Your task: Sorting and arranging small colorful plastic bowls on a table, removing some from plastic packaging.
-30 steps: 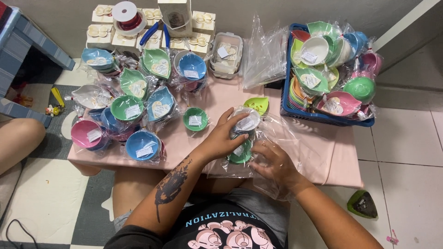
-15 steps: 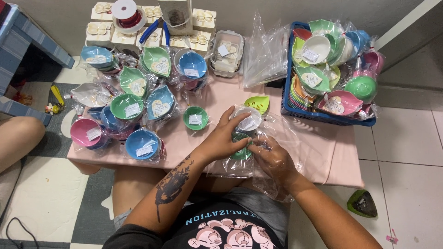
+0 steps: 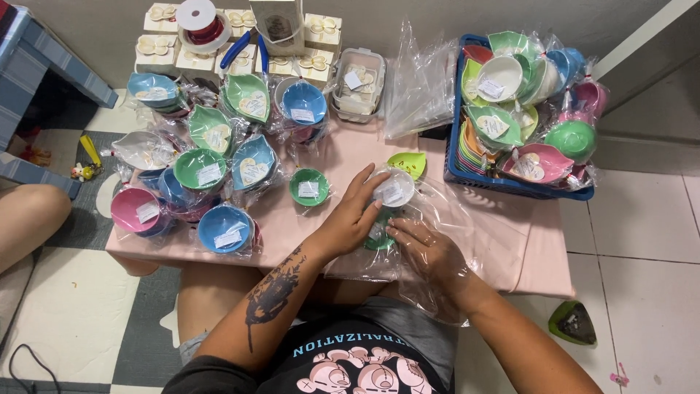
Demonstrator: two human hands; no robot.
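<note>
My left hand rests on a white bowl that sits on top of a green bowl, its fingers curled around the rim. My right hand is inside a clear plastic bag that is drawn around this small stack, fingers pressing beside the green bowl. The stack stands on a low pink table, near its front edge. A green bowl with a paper tag and a yellow-green leaf-shaped dish lie just beyond my hands.
Many bagged bowls in blue, green and pink crowd the table's left half. A blue basket of bagged bowls stands at the right. Behind are loose clear bags, a plastic box, small gift boxes, a ribbon spool. Another person's knee is left.
My right hand has slid left and forward inside the bag, closer to the stacked bowls. My left hand stays on the white bowl.
</note>
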